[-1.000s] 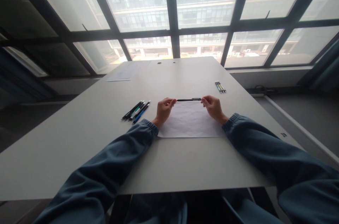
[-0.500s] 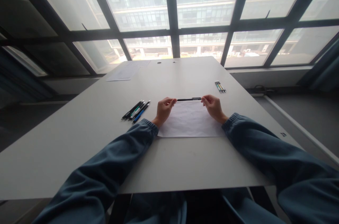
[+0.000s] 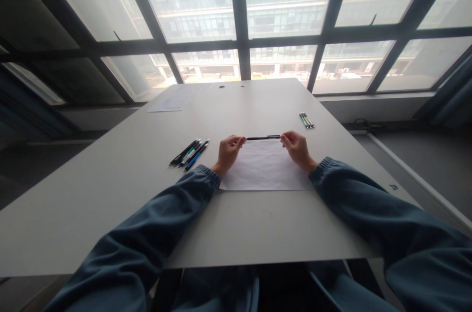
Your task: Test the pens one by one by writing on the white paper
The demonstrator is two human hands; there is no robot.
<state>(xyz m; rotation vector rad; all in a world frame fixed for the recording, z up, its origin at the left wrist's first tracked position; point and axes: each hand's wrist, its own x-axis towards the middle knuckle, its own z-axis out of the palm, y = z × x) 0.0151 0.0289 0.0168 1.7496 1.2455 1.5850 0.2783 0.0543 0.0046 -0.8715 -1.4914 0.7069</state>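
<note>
A slim black pen (image 3: 263, 138) is held level between my two hands, above the far edge of a white sheet of paper (image 3: 266, 169). The fingertips of my left hand (image 3: 230, 151) pinch one end of it. My right hand (image 3: 295, 148) grips the other end, where the clip shows. Both wrists lie over the side edges of the sheet. Just left of my left hand, several pens (image 3: 189, 154) in black, green and blue lie in a loose bunch.
Several more pens (image 3: 307, 120) lie side by side at the right of the white table (image 3: 110, 204). More paper (image 3: 169, 100) rests at the far left. Two small dark items sit near the far edge, by the windows. A small dark mark (image 3: 394, 187) shows near the right edge.
</note>
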